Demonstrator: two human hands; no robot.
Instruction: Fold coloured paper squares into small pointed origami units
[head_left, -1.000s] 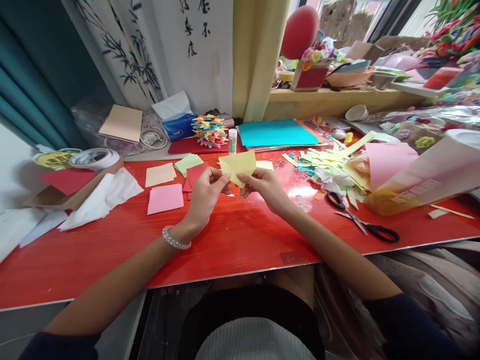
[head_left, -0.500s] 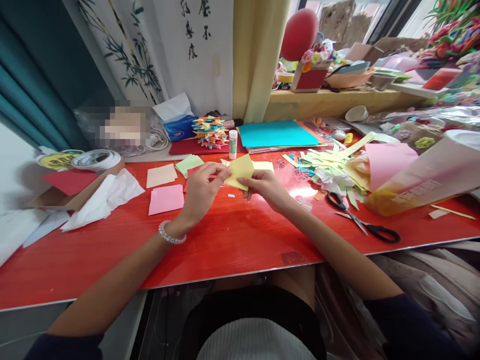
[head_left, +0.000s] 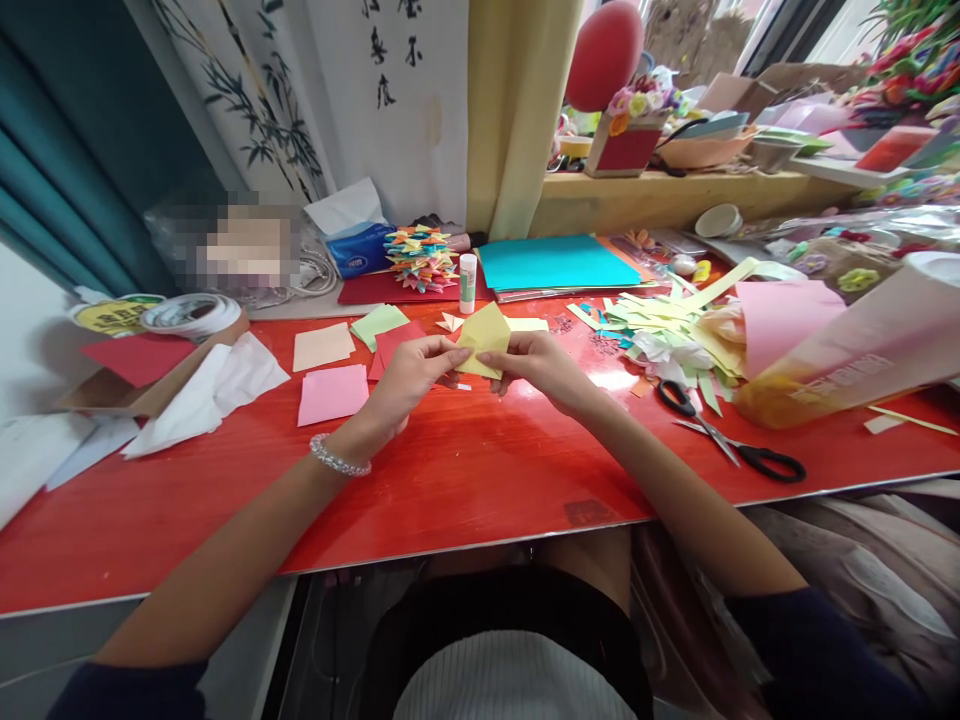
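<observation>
A small yellow paper (head_left: 484,335) is held up above the red table, pinched from both sides. My left hand (head_left: 414,378) grips its left edge between thumb and fingers. On the right edge, my right hand (head_left: 541,370) pinches it low down. Stacks of pink (head_left: 333,394), beige (head_left: 322,347), green (head_left: 379,324) and red paper (head_left: 397,343) lie left of the hands. Behind the yellow paper stand a glue stick (head_left: 467,284) and a spiky multicoloured paper model (head_left: 421,258). A small folded paper piece (head_left: 451,322) lies beside the glue stick's base.
Black-handled scissors (head_left: 729,440) lie at the right, near a heap of paper strips (head_left: 671,325) and a large pale roll (head_left: 862,345). Blue sheets (head_left: 559,266) lie at the back. A cardboard box (head_left: 157,385) with white tissue (head_left: 206,395) is at left.
Both hands stay on the yellow paper, whose upper part now looks more pointed. My left hand has turned slightly, and more of the red paper shows. The view has shifted slightly.
</observation>
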